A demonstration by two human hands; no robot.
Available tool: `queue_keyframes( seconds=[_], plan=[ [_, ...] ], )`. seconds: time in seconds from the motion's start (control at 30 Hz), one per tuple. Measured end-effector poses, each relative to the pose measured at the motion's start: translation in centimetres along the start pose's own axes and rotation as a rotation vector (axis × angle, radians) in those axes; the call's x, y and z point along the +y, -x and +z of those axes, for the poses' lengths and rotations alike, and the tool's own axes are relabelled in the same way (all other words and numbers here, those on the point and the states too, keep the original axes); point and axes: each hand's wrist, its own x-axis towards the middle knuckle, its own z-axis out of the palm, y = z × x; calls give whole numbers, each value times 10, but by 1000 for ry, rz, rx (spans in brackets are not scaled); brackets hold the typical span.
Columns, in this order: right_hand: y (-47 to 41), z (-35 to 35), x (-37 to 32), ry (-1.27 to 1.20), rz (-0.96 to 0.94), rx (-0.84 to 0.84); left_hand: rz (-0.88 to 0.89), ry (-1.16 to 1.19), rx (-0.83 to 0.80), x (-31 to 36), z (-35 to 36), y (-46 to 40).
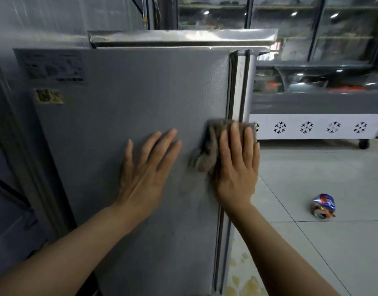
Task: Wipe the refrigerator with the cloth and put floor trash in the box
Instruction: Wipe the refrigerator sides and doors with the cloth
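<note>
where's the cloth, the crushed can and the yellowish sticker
cloth [207, 146], head view, on its bunched part left of the right hand
crushed can [323, 205], head view, its middle
yellowish sticker [48, 96], head view, its centre

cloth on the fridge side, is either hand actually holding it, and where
Neither grips it. The right hand presses the cloth flat against the refrigerator with straight fingers over its right part. The left hand rests bare on the panel.

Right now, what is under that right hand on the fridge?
A brownish cloth lies under the right hand, whose straight fingers press it flat against the grey refrigerator side near its edge. The part of the cloth beneath the palm is covered.
</note>
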Motion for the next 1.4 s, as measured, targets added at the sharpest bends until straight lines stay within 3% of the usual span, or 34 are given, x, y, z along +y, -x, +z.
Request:
queue_keyframes(
  seconds=[0.17,0.4,0.5,0.67,0.73,0.83,0.97,1.03,1.1,1.23,1.4],
  plan=[
    [58,5,-4,98,-89,-174,-15,-8,-35,-4,1,16],
    [-40,5,-30,31,-159,-53,-68,0,24,-33,-1,22],
    [-39,12,-38,57,-153,-27,-94,30,45,-37,3,24],
    [55,10,-36,82,-628,-289,-185,32,12,-47,0,40],
    [61,9,-32,133,-716,-334,-188,27,-10,-55,-2,47],
    [14,6,-44,63,-703,-282,-232,42,-38,-66,-7,55],
    [-70,13,-84,-10,-450,-50,-400,128,-33,-85,-11,63],
    [-72,19,-101,0,-372,-14,-446,169,-36,-94,-10,69],
    [-44,25,-110,-8,-431,-38,-427,177,-72,-97,-7,75],
    [29,29,-114,17,-728,-223,-387,211,-129,-99,-5,84],
    [25,21,-118,80,-804,-300,-417,300,-90,-109,-9,91]
  ],
)
